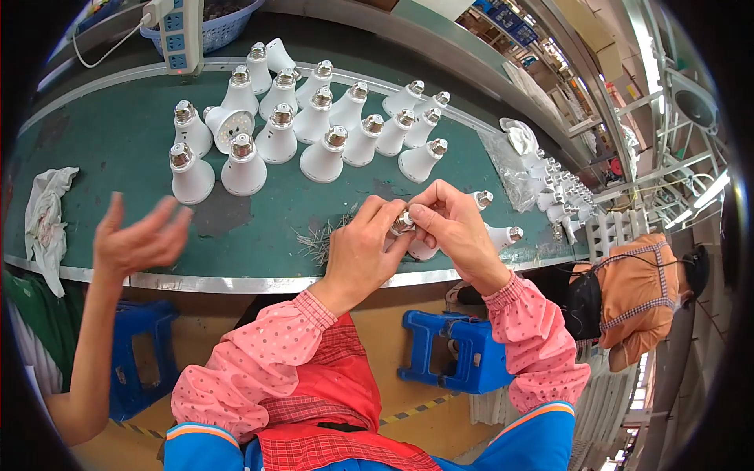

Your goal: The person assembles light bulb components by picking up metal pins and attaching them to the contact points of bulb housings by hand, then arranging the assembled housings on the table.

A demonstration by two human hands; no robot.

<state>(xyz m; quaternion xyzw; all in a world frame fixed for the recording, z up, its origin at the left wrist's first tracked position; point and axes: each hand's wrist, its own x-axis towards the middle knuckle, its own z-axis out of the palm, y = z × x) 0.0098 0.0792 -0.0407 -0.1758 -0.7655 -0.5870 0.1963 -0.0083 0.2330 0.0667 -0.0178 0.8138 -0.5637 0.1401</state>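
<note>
Item, light bulb (pixel 404 222), one: at the centre of the frame, above the near edge of the worktop (pixel 102 165); silver screw cap uppermost, white body partly hidden by the hands.

Left hand (pixel 363 245): centre of the frame, pink dotted sleeve (pixel 263 361); fingers clamped on the light bulb by its cap.

Right hand (pixel 459 234): just right of centre, matching sleeve; thumb and fingers pinched together on the same cap.

Thin metal pins (pixel 320 242), loose heap: on the worktop, just beside the left hand, on its left in the frame.

White bulbs (pixel 323 159), large group: upper middle of the frame, most upright with caps up; one bulb (pixel 231 128) tipped, its dotted face showing.

Further bulbs (pixel 504 235), a pair: just right of the right hand, partly hidden by it.

Clear plastic bag (pixel 509 174): right part of the worktop, beside more bulbs (pixel 559 195) in a close cluster.

White cloth (pixel 49 218): left of the frame, hanging over the near edge.

Power strip (pixel 176 39) and blue basket (pixel 224 31): upper left.

Co-worker's hand (pixel 143 242): left of the frame, fingers apart.

Blue stools (pixel 459 357), two: lower left and lower centre-right.

Person in orange (pixel 640 294): right of the frame.
</note>
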